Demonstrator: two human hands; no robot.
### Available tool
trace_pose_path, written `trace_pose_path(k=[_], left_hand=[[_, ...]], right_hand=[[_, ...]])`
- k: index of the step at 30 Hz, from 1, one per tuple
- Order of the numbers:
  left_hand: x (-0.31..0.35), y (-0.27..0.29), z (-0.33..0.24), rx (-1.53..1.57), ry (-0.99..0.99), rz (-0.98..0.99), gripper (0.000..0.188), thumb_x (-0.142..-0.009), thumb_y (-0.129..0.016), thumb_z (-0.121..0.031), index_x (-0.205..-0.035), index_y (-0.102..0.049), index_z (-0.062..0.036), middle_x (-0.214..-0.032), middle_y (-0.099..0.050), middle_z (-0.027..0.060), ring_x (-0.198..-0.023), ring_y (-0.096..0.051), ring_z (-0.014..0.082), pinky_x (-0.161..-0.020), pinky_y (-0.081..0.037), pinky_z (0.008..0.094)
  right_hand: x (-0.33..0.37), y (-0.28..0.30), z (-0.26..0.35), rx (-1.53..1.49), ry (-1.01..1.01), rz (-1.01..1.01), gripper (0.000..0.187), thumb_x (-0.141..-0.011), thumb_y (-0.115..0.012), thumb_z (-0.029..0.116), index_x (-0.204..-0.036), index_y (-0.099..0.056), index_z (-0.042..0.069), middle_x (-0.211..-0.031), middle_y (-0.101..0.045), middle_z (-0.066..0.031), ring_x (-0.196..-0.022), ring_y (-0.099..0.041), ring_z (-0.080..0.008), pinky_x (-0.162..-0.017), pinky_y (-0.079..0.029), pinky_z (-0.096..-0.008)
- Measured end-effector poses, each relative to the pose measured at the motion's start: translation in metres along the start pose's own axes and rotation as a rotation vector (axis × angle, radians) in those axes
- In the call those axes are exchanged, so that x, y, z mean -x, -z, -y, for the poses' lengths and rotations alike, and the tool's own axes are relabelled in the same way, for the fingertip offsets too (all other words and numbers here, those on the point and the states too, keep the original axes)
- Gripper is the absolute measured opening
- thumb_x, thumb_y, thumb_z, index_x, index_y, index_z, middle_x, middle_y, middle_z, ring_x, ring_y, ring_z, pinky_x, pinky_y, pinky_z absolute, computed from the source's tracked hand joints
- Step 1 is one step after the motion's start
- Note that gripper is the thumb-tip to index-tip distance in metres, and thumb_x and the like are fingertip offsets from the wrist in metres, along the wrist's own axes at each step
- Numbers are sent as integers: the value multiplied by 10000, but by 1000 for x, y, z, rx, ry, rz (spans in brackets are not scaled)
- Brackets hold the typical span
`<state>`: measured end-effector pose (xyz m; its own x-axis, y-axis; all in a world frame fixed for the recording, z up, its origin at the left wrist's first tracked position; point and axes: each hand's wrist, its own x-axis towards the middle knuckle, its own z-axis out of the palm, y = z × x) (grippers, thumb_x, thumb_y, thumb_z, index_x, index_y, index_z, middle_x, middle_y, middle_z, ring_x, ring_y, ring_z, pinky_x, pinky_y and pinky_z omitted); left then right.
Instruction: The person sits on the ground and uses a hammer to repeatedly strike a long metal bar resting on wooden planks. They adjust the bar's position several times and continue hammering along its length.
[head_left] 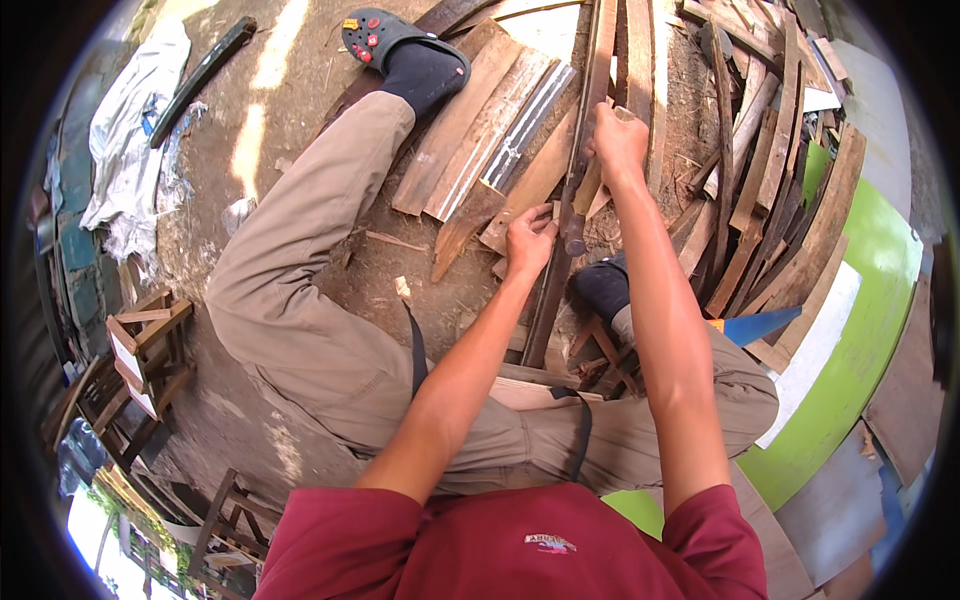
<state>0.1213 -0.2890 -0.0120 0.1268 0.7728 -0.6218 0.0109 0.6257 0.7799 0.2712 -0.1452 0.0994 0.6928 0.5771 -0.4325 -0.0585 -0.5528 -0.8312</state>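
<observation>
My right hand [621, 145] is closed around the wooden handle of a hammer [573, 228]. Its dark, round-faced head is over a long, narrow dark wood strip [548, 310] that runs away from me between my legs. Just left of the hammer head, my left hand [530, 240] pinches its fingertips together at the strip's edge. Whatever lies between those fingers is too small to make out. Beside the left hand are several short boards [465, 135], one with white lines along it.
A heap of loose wood strips [770, 190] lies to the right, by a green and white panel [840, 350] and a blue blade-like piece [762, 326]. At left are a white cloth or sack [135, 130], a dark bar [203, 82] and small wooden frames [150, 345]. My clog [400, 40] rests far left.
</observation>
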Motion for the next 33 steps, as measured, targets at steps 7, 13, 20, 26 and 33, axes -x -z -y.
trace_pose_path(k=[7, 13, 20, 26, 33], left_hand=[[18, -10, -25, -118, -91, 42, 522, -869, -747, -84, -1357, -584, 3, -1220, -682, 228, -1064, -695, 235, -885, -555, 336], [40, -24, -34, -471, -221, -2, 859, -801, -798, -122, -1536, -357, -52, -1384, -564, 280, -1275, -561, 424, -1081, -448, 426], [45, -28, -29, -474, -268, -29, 922, -752, -793, -54, -1541, -315, -34, -1394, -533, 307, -1276, -536, 453, -1075, -440, 465], [43, -30, -36, -509, -242, -45, 807, -767, -793, -76, -1474, -411, -6, -1200, -647, 313, -1123, -625, 462, -981, -482, 485], [43, -29, -44, -422, -221, -50, 659, -808, -766, -86, -1398, -478, -22, -1210, -656, 294, -1124, -642, 431, -935, -507, 472]], right_hand=[[-39, 25, 3, -153, -280, 102, 173, -935, -609, 168, -922, -552, 5, -683, -485, -32, -500, -452, -136, -460, -400, -336], [-57, 19, -1, -107, -248, 87, 177, -884, -600, 152, -845, -597, -20, -702, -576, -93, -524, -550, -184, -468, -456, -367], [-30, 17, 11, -51, -135, 166, 199, -872, -613, 159, -802, -614, -27, -650, -564, -71, -490, -526, -172, -475, -453, -352], [-32, 19, 21, -34, -227, 274, 191, -889, -621, 160, -910, -624, -30, -687, -559, -68, -539, -539, -167, -510, -465, -350], [-63, 7, 21, 23, -300, 416, 141, -941, -617, 164, -918, -559, 37, -685, -482, -14, -565, -506, -152, -548, -461, -351]])
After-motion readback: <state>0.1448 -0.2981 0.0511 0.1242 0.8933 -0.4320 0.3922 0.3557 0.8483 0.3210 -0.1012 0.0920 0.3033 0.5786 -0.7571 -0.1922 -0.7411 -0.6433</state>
